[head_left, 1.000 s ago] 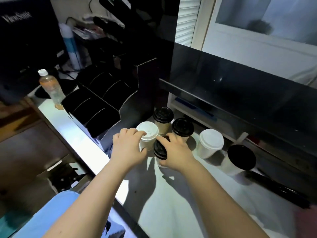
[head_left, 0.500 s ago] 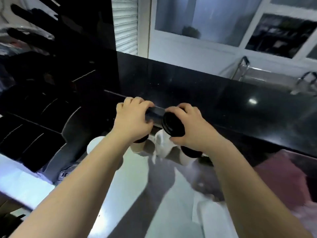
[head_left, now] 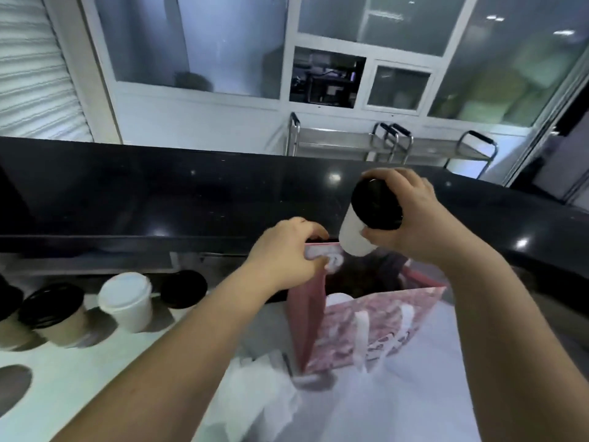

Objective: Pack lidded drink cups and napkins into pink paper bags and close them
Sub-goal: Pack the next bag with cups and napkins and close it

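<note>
An open pink paper bag (head_left: pixel 366 333) with white handles stands on the white counter, a white lid showing inside it. My left hand (head_left: pixel 287 253) grips the bag's far top edge. Just above the bag's mouth, my right hand (head_left: pixel 411 215) holds a white cup with a black lid (head_left: pixel 371 215), tilted toward me. White napkins (head_left: pixel 258 393) lie crumpled on the counter in front of the bag.
Several lidded cups stand in a row at the left: a brown one with a black lid (head_left: pixel 54 314), a white one with a white lid (head_left: pixel 127 301), another black-lidded one (head_left: pixel 183 288). A raised black ledge (head_left: pixel 159 193) runs behind everything.
The view swung right from the cup cluster to the pink bag. My right hand carried the black-lidded cup over the bag's mouth, and my left hand now grips the bag's edge.
</note>
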`<state>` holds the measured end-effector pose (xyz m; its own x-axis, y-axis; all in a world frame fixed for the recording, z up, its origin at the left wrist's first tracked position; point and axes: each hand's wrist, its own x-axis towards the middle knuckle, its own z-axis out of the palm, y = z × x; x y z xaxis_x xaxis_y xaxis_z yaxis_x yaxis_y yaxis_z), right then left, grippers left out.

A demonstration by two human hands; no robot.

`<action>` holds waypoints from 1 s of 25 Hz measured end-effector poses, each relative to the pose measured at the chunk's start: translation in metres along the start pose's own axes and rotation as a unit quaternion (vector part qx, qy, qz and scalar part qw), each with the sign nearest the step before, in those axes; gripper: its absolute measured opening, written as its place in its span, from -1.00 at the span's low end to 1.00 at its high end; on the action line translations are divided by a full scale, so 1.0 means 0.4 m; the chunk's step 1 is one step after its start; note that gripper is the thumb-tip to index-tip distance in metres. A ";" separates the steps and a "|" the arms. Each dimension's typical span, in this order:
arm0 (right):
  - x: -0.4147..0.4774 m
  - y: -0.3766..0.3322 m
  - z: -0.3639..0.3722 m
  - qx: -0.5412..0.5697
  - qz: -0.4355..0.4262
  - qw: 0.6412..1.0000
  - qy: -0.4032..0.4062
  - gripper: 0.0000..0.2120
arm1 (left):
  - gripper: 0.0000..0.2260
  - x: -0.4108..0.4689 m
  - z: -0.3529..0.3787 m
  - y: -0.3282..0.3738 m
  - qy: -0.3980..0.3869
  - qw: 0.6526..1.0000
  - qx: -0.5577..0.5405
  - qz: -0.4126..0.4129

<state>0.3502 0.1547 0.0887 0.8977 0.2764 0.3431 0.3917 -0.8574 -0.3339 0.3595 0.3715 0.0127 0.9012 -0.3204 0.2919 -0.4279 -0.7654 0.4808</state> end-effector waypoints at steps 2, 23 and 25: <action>-0.037 0.079 -0.008 0.015 0.008 1.000 -0.006 -0.24 | -0.69 0.017 0.081 0.058 -0.043 0.997 -0.050 -0.027; -0.045 0.321 0.235 -0.285 -0.034 0.922 -0.259 -0.22 | 0.36 0.005 0.263 0.131 -0.153 0.973 0.162 -0.058; -0.029 0.311 0.268 -0.266 -0.036 0.924 -0.272 -0.20 | 0.36 0.004 0.265 0.134 -0.154 0.973 0.161 -0.055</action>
<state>0.4102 0.0913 -0.0508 0.8983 0.3951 -0.1923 0.4301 -0.8803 0.2002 0.3453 0.2710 -0.0487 0.9395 -0.3409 -0.0328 -0.3284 -0.9240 0.1961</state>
